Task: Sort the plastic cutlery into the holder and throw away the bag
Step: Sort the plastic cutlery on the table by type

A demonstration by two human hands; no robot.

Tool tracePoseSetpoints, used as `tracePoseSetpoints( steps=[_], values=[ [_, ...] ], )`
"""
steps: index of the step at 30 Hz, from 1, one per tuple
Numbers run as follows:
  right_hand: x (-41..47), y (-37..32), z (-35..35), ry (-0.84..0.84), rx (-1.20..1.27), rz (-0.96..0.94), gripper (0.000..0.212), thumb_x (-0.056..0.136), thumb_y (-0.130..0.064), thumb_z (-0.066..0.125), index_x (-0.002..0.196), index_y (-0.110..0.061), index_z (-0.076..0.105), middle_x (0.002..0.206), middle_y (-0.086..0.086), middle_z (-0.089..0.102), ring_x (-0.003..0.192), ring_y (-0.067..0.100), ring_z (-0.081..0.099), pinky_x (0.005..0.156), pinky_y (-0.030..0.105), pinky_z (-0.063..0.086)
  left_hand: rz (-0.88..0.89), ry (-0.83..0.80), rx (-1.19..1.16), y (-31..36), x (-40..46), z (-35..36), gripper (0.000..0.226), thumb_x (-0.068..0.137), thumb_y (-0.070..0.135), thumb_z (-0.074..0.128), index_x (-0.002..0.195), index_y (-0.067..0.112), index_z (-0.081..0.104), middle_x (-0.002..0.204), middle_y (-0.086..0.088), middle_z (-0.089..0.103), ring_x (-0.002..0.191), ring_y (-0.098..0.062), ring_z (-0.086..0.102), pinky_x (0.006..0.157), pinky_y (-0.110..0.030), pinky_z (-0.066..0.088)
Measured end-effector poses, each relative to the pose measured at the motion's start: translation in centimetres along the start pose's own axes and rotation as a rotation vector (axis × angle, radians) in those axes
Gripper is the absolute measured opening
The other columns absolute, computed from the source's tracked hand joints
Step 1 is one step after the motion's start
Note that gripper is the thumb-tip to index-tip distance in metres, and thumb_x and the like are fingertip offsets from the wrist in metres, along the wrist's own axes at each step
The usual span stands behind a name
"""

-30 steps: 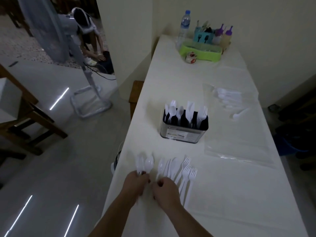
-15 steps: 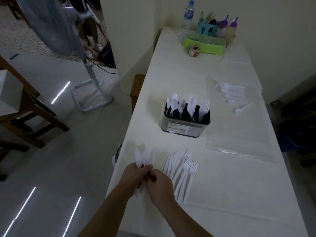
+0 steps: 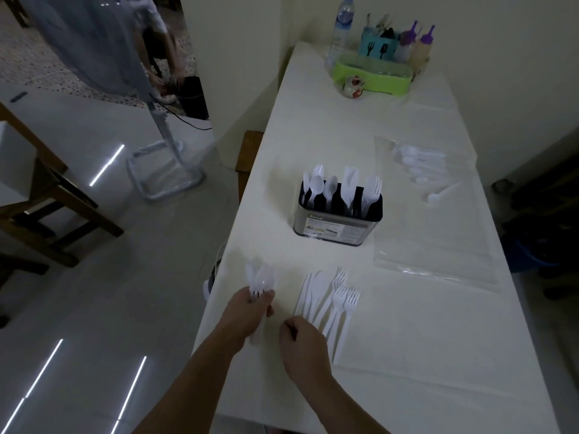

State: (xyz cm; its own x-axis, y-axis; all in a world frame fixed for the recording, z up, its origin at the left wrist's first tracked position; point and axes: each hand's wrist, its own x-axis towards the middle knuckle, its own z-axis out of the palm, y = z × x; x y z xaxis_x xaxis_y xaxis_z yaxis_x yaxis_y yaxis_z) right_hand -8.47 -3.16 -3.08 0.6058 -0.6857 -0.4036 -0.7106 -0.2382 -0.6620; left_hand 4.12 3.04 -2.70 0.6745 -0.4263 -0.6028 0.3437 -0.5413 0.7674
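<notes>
1. Since half a second ago the two hands have parted: the right hand (image 3: 302, 346) has drawn back from the left hand (image 3: 250, 311), where before its fingers met the left at the spoon handles.
2. The left hand is curled round a bunch of white plastic spoons (image 3: 260, 278), gripping their handles, with the bowls fanned upward and away from the person. Its forearm runs in from the lower edge, angled toward the holder.
3. The right hand lies knuckles up, fingers curled inward; whether it pinches anything I cannot tell. It sits nearer the person than the loose cutlery, touching or just beside the handle ends.
4. The cutlery holder (image 3: 336, 220), a metal box with a black insert and a printed label, stands on the white table (image 3: 438, 355). It holds spoons in its left slots, knives in the middle and forks on the right.
5. Between the holder and the person lie loose knives (image 3: 310, 292) and, just right of them, forks (image 3: 340, 303), tines pointing toward the holder.
6. Right of the holder lies the clear plastic bag (image 3: 438, 245), flat, with small white spoons (image 3: 419, 161) at its far end.
7. Beyond the holder, at the table's far end, a green tray (image 3: 371, 76) has a water bottle (image 3: 340, 28) and purple-capped sauce bottles (image 3: 418, 45) beside it.
</notes>
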Motion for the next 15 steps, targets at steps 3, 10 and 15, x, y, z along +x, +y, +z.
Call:
tracePoseSetpoints(
  steps=[3, 10, 15],
  values=[
    [1.9, -1.1, -1.8, 0.032, 0.120, -0.004, 0.014, 0.095, -0.029, 0.053, 0.098, -0.024, 0.066, 0.090, -0.010, 0.068, 0.081, 0.007, 0.062, 0.069, 0.018, 0.047, 0.002, -0.221, -0.250, 0.0, -0.3, 0.3, 0.029, 0.091, 0.027, 0.066, 0.076, 0.002, 0.062, 0.066, -0.017, 0.062, 0.061, -0.032, 0.062, 0.062, -0.041, 0.052],
    [4.6, -3.4, -5.7, 0.052, 0.374, -0.076, 0.015, 0.094, -0.016, 0.056, 0.099, -0.022, 0.068, 0.091, -0.006, 0.071, 0.085, 0.007, 0.065, 0.076, 0.019, 0.048, 0.018, -0.337, -0.404, 2.0, -1.3, 1.3, 0.022, 0.095, 0.024, 0.061, 0.093, 0.002, 0.066, 0.076, -0.015, 0.064, 0.052, -0.023, 0.054, 0.049, -0.030, 0.045],
    [4.8, -3.3, -6.4, 0.059, 0.574, 0.003, 0.013, 0.088, -0.023, 0.069, 0.101, -0.022, 0.071, 0.086, -0.003, 0.075, 0.082, 0.009, 0.070, 0.075, 0.030, 0.056, 0.038, -0.352, -0.433, 2.7, -1.3, 1.3, 0.018, 0.090, 0.021, 0.066, 0.093, 0.004, 0.067, 0.078, -0.015, 0.067, 0.050, -0.022, 0.053, 0.049, -0.029, 0.045]
  ],
)
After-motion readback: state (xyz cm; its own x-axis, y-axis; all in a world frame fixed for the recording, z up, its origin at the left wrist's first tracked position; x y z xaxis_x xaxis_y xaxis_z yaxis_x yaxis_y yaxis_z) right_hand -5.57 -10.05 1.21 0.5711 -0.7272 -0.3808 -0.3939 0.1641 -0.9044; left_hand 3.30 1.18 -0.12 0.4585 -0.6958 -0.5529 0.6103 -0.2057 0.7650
